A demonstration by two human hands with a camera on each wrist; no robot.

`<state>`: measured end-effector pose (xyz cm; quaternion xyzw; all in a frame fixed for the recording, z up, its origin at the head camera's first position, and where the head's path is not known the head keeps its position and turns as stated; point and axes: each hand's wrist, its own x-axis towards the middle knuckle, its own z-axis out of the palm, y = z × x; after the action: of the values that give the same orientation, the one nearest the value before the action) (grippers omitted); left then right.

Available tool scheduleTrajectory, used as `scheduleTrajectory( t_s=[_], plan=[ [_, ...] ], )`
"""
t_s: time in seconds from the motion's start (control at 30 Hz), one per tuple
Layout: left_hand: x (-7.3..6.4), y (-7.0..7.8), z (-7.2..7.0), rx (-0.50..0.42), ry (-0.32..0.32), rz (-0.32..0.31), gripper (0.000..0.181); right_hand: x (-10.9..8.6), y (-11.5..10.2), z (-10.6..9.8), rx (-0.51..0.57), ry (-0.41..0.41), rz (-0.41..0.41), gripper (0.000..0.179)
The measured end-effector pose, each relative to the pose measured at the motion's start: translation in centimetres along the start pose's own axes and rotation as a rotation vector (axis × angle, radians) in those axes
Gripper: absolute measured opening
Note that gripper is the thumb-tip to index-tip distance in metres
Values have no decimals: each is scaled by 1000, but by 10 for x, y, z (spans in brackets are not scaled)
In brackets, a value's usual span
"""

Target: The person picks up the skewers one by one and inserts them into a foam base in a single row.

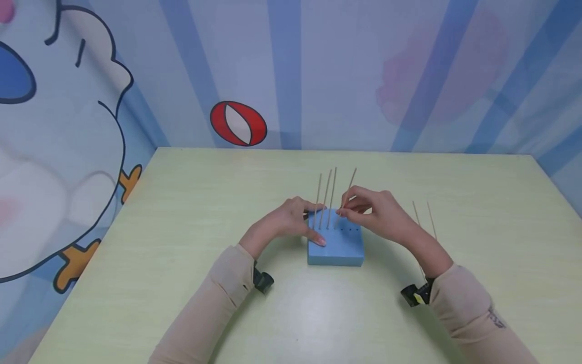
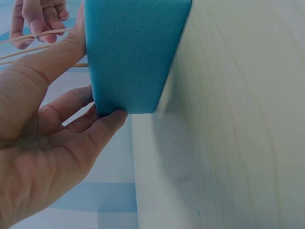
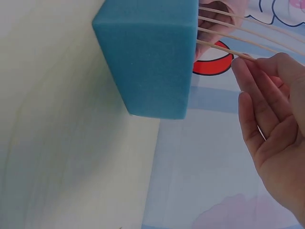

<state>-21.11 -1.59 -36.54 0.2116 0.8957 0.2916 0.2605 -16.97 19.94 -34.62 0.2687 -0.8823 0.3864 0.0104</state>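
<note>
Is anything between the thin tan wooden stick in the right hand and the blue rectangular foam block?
Nothing visible is: the stick runs from the right hand to the block. Three similar sticks stand in the block to its left, not in between.

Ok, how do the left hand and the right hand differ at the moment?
The left hand grips the blue block, while the right hand pinches a thin stick. The left hand is at the block's left side; the right hand is by its far right part. Both are bare and come out of beige sleeves.
</note>
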Motion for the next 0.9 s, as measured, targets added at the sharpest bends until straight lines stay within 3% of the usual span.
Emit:
scheduleTrajectory(
  t_s=[0.47,0.73,0.9],
  plan=[
    [2,-2,2,-21,5,-11,89,2,0,2,0,-23,40,8],
    [3,-4,3,-36,8,5,89,2,-3,5,-76,0,-24,9],
    [3,-3,2,-37,9,14,89,1,-5,4,-77,8,-23,9]
  ],
)
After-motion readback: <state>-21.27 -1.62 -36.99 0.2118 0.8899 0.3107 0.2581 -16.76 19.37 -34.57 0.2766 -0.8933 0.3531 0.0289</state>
